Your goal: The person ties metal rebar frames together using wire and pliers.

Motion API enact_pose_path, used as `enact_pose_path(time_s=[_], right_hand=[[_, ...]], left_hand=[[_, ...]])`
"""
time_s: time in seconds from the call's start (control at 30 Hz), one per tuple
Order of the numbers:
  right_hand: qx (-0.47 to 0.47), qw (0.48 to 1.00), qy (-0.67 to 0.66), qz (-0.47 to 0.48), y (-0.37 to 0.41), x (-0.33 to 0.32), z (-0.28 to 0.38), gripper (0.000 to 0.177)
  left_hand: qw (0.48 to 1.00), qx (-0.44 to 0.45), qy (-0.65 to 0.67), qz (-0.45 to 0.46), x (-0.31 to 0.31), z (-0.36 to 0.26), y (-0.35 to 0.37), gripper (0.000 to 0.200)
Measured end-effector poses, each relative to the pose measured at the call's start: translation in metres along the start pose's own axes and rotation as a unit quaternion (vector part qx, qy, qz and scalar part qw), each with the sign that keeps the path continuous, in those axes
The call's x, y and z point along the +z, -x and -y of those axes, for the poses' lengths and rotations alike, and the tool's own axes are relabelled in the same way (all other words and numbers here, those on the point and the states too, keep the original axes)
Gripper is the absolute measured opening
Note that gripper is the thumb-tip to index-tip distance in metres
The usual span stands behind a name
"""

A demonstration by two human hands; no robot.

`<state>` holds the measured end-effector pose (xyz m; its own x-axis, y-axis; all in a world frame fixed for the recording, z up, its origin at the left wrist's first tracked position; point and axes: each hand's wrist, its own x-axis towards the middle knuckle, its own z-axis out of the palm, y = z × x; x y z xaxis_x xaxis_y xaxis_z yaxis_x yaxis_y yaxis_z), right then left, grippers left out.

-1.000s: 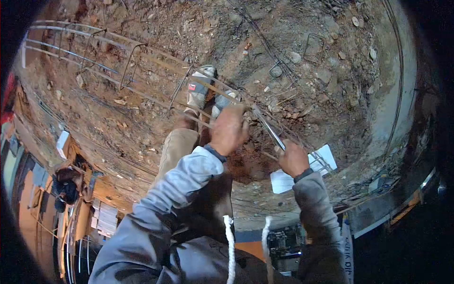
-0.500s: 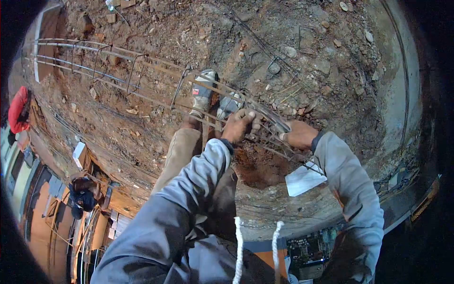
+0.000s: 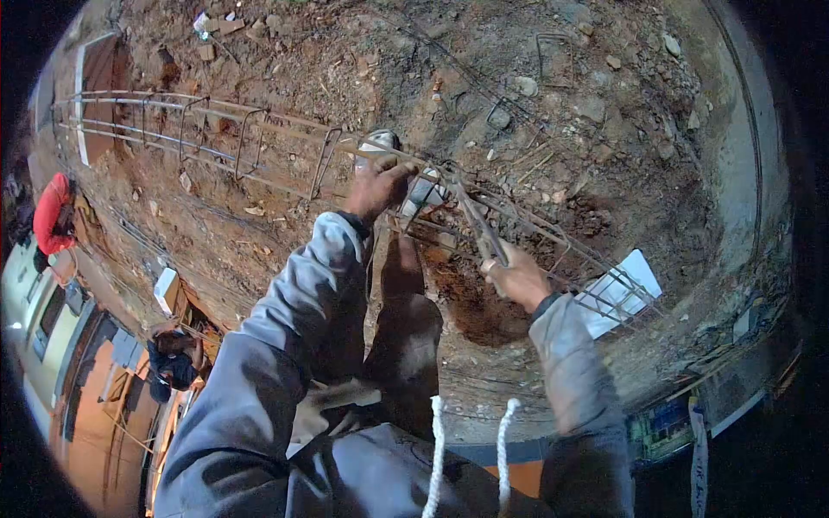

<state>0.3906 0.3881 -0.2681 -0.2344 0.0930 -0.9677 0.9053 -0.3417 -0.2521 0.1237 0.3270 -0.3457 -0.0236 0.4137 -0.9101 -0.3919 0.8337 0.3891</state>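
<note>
Pincers (image 3: 471, 207) are clasped in the right hand (image 3: 521, 277) at the rebar cage (image 3: 350, 147), where the left hand (image 3: 378, 186) curls, its grip unclear.

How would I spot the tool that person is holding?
Find the long cage of metal rods crossing the dirt. Follow it to the right hand, which grips the tool. Unlike the single rods nearby, it has two handles side by side.

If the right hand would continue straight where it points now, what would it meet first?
Probably the steel bars, ahead of the right hand, along the metal tool that it grips; the tool's far end appears to be at them, though depth is unclear.
</note>
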Motion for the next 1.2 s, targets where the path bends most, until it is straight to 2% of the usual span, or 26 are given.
enact_pose_path(time_s=[0.1,0.13,0.17,0.2,0.23,0.27,0.3,0.33,0.37,0.43,0.5,0.57,0.63,0.7,0.73,0.77,0.8,0.83,0.9,0.93,0.97,1.03,1.07,1.1,1.17,1.2], right_hand=[[-0.023,0.997,-0.041,-0.057,0.009,0.029,-0.012,0.043],[-0.081,0.988,-0.069,-0.114,0.002,0.053,-0.036,0.041],[-0.051,0.976,-0.185,-0.101,0.013,0.066,-0.031,0.037],[0.016,0.954,-0.293,-0.064,0.025,0.077,-0.024,0.035],[0.08,0.915,-0.395,-0.027,0.036,0.086,-0.015,0.034],[0.058,0.884,-0.463,0.0,0.041,0.1,-0.021,0.033],[0.037,0.848,-0.529,0.027,0.042,0.114,-0.026,0.031],[0.046,0.813,-0.581,0.018,0.046,0.119,-0.019,0.03],[0.044,0.809,-0.586,0.017,0.042,0.126,-0.017,0.03],[0.031,0.679,-0.733,0.02,0.024,0.14,-0.015,0.031],[0.007,0.618,-0.786,0.032,0.009,0.141,-0.006,0.031],[-0.004,0.544,-0.839,0.023,-0.005,0.141,0.007,0.029],[-0.028,0.476,-0.879,-0.007,-0.011,0.138,0.031,0.023],[-0.039,0.502,-0.864,0.003,-0.019,0.139,0.047,0.022],[-0.029,0.528,-0.843,0.098,-0.019,0.137,0.051,0.023],[-0.031,0.559,-0.82,0.12,-0.016,0.139,0.06,0.024],[-0.028,0.56,-0.82,0.118,-0.015,0.137,0.057,0.024],[-0.024,0.561,-0.82,0.114,-0.012,0.136,0.054,0.024],[-0.058,0.436,-0.891,0.116,-0.011,0.131,0.052,0.025],[0.011,0.451,-0.892,-0.024,-0.009,0.124,0.057,0.025],[0.004,0.443,-0.896,-0.038,-0.022,0.131,0.047,0.024],[-0.038,0.5,-0.865,-0.01,-0.026,0.127,0.05,0.021],[-0.029,0.554,-0.831,0.046,-0.022,0.125,0.053,0.02],[-0.02,0.603,-0.791,0.101,-0.018,0.122,0.057,0.02],[0.02,0.541,-0.833,0.115,-0.024,0.117,0.052,0.021],[0.025,0.512,-0.858,0.04,-0.026,0.117,0.055,0.022]], left_hand=[[0.998,0.063,-0.01,-0.026,0.004,-0.002,-0.005,0.024],[0.993,0.098,-0.049,-0.044,0.008,-0.008,0.003,0.024],[0.985,0.132,-0.089,-0.06,0.012,-0.017,0.012,0.024],[0.992,0.074,-0.075,-0.075,0.016,-0.027,0.023,0.024],[0.991,0.075,-0.08,-0.074,0.014,-0.018,0.022,0.024],[0.953,0.205,-0.166,-0.152,0.009,0.0,0.014,0.026],[0.884,0.329,-0.247,-0.224,0.003,0.018,0.008,0.029],[0.947,0.233,-0.139,-0.171,0.002,0.021,0.013,0.034],[0.947,0.234,-0.144,-0.168,-0.001,0.023,0.017,0.034],[0.944,0.088,-0.28,-0.153,-0.006,0.024,0.025,0.039],[0.929,0.103,-0.315,-0.165,-0.008,0.039,0.013,0.041],[0.88,0.179,-0.411,-0.156,-0.011,0.053,0.002,0.041],[0.884,0.182,-0.399,-0.162,-0.012,0.057,0.003,0.04],[0.883,0.07,-0.419,-0.201,-0.014,0.061,0.001,0.034],[0.882,0.073,-0.421,-0.2,-0.014,0.066,-0.001,0.034],[0.884,0.096,-0.43,-0.158,-0.014,0.076,-0.001,0.035],[0.884,0.118,-0.436,-0.116,-0.014,0.088,0.0,0.035],[0.885,0.254,-0.379,-0.092,-0.016,0.112,-0.004,0.033],[0.84,0.172,-0.513,-0.031,0.007,0.077,0.01,0.031],[0.825,0.23,-0.51,-0.084,0.013,0.084,0.017,0.03],[0.825,0.227,-0.51,-0.083,0.013,0.085,0.018,0.03],[0.843,0.141,-0.516,-0.06,0.012,0.083,0.022,0.031],[0.837,0.18,-0.517,-0.015,0.006,0.086,0.03,0.032],[0.774,0.248,-0.577,-0.082,0.003,0.104,0.028,0.032],[0.777,0.259,-0.571,-0.065,0.0,0.112,0.028,0.032],[0.777,0.26,-0.57,-0.067,-0.003,0.113,0.026,0.032]])
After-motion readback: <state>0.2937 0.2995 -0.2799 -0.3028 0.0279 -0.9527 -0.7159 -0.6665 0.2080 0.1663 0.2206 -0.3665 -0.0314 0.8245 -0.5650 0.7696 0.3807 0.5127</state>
